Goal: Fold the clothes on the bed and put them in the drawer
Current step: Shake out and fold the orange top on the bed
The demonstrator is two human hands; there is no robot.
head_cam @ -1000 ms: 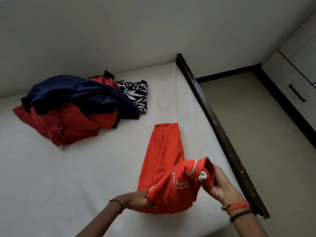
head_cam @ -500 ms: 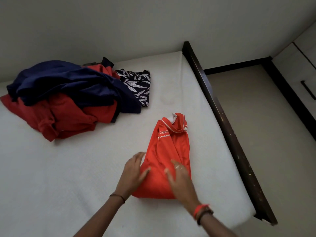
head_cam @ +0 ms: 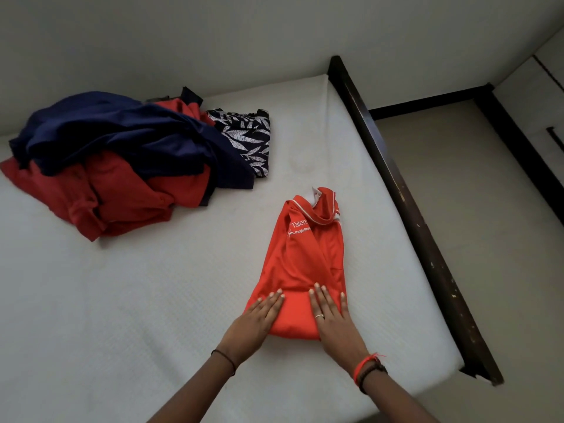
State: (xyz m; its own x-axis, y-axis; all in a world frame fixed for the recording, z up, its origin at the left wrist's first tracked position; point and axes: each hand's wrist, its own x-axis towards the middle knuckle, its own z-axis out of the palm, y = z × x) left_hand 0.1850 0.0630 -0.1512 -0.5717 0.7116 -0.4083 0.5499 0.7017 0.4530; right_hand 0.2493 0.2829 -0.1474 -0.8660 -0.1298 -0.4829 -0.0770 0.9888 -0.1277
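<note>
A pile of clothes [head_cam: 122, 166] lay on the bed [head_cam: 122, 300], beyond and left of both hands. The left hand [head_cam: 256, 322] and right hand [head_cam: 335, 322] pressed flat, fingers straight, on the near end of the folded red shirt [head_cam: 302, 257]. Far to their right, a drawer [head_cam: 546, 117] stood closed.

One head-worn wide-angle view, above the bed [head_cam: 122, 300], forward and down; near range
</note>
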